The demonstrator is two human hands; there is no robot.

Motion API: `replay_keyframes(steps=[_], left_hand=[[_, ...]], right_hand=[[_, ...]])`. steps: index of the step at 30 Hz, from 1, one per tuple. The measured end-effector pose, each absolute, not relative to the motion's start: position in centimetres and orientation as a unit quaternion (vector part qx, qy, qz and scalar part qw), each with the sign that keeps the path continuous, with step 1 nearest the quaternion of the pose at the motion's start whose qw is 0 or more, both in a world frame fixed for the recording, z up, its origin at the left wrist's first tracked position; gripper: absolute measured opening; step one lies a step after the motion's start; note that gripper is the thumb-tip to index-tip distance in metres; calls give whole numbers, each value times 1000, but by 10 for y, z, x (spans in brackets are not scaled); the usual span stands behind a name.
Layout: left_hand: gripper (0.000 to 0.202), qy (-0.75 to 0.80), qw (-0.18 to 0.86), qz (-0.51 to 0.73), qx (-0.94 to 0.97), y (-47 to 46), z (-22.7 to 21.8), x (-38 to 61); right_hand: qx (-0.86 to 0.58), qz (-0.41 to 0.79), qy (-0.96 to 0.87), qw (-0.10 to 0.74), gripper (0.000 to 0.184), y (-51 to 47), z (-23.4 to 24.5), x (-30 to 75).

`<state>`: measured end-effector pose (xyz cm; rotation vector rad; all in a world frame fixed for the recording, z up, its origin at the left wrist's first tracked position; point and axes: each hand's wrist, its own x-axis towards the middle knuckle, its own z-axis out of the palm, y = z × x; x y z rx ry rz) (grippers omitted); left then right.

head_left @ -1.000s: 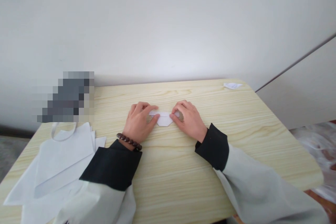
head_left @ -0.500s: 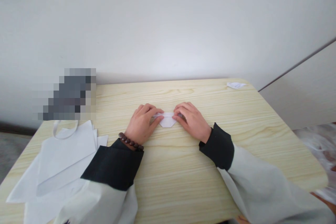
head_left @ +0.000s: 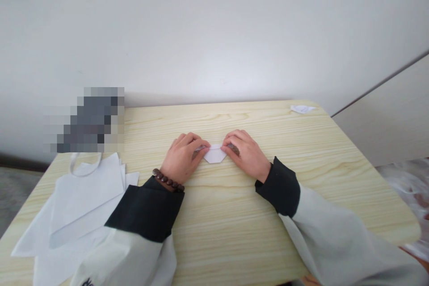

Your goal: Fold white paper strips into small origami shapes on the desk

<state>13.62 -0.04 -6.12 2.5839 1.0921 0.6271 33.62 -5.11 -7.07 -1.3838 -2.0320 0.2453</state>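
A small folded white paper piece [head_left: 215, 154] lies flat on the light wooden table [head_left: 234, 214], near its middle. My left hand [head_left: 182, 159], with a brown bead bracelet at the wrist, has its fingers curled and pressed on the paper's left end. My right hand [head_left: 246, 155] pinches and presses the paper's right end with bent fingers. The paper's ends are hidden under my fingertips. Both sleeves are black at the cuff and pale grey above.
A loose stack of white paper sheets [head_left: 80, 201] lies on the table's left part, with a white loop [head_left: 85, 166] at its far edge. A blurred grey object [head_left: 89, 120] stands at the back left. A small white paper scrap [head_left: 302, 108] rests at the far right corner.
Both hands have closed in toward each other along the folded paper, leaving less of it showing between them. The view has shifted slightly.
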Motion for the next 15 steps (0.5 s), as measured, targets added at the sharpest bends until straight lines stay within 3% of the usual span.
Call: replay_keyframes(steps=[8,15], left_hand=[[36,370,183,250,876,-3,-53,138],[37,401,363,258,800,-5,-52,137]], right_hand=[[-530,65,-770,349,12,-52,-66,335],[-488,78,-756,429,8,-53,-64,334]])
